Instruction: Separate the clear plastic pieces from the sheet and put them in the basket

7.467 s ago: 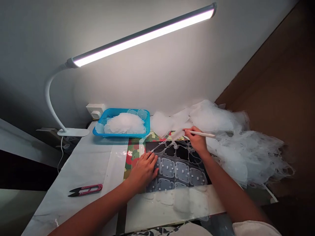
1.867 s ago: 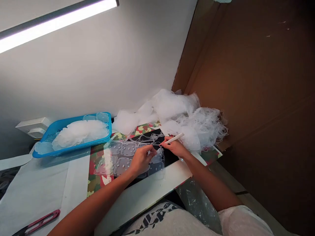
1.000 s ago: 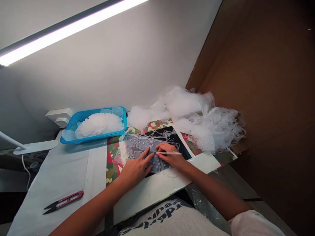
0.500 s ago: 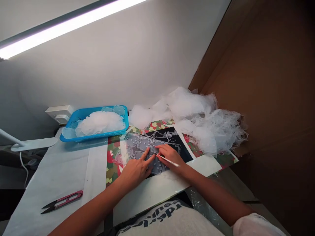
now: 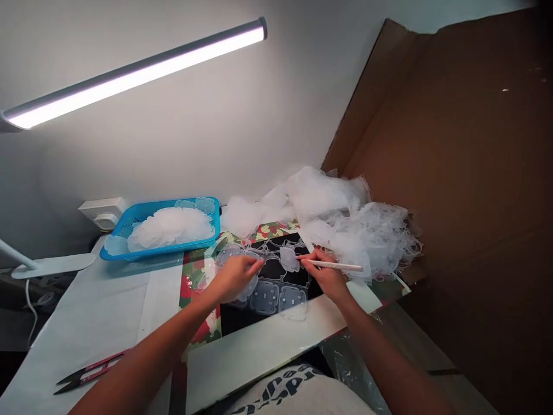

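Observation:
A clear plastic sheet of moulded square pieces [image 5: 276,291] lies over a black mat [image 5: 235,317] on a camouflage-patterned cloth. My left hand [image 5: 235,276] is closed in a pinch on the sheet's left part and lifts it a little. My right hand [image 5: 326,274] grips a thin white stick [image 5: 341,266] that points right, and its fingertips touch one clear square piece [image 5: 288,257] raised from the sheet.
A blue basket [image 5: 129,222] heaped with clear pieces stands at the back left, by a wall socket [image 5: 101,210]. Plastic offcuts [image 5: 358,227] pile at the back right against brown cardboard [image 5: 453,173]. Red-handled snips [image 5: 86,372] lie front left. A lamp bar [image 5: 138,75] hangs overhead.
My left hand went from lying flat on the sheet to pinching and lifting it. My right hand rose with the stick, and a square piece now stands free of the sheet.

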A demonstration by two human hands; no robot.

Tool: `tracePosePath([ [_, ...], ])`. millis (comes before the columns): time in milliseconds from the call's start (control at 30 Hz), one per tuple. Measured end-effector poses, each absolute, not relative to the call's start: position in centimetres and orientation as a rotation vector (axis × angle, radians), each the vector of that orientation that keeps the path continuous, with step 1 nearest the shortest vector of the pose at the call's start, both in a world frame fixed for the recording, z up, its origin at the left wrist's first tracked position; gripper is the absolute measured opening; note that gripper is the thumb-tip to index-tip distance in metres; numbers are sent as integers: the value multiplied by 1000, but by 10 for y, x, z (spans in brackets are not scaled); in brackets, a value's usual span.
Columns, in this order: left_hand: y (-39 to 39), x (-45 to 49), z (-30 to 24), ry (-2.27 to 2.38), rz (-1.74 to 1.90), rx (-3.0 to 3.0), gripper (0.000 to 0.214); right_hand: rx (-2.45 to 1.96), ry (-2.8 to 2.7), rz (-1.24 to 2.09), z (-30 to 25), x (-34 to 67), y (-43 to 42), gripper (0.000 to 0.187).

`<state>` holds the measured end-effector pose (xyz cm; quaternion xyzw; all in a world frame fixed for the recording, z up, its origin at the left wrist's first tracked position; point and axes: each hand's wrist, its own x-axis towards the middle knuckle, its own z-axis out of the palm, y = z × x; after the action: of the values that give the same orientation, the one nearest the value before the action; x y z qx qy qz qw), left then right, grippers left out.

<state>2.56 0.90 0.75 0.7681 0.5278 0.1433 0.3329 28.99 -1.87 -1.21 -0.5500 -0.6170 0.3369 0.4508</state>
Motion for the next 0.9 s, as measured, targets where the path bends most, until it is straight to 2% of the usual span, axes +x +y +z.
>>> tracePosePath([
  [100, 34, 42, 6, 1292, 394, 1720, 65, -1264, -1664, 980, -1, 268, -30, 21],
  [300, 40, 57, -14, 1263, 453, 1750, 33, -1229, -1562, 1192, 2, 266, -8, 24],
  [467, 28, 53, -12, 1314, 547, 1913, 23, -1230, -1645, 1307, -10, 269, 16, 22],
  [667, 15, 51, -15, 1335, 621, 1961, 19, -1267, -1730, 1265, -16, 262, 20, 23],
  [900, -10, 35, -11, 1298, 892, 1614, 31, -1437, -1819, 882, -21, 271, 31, 20],
])
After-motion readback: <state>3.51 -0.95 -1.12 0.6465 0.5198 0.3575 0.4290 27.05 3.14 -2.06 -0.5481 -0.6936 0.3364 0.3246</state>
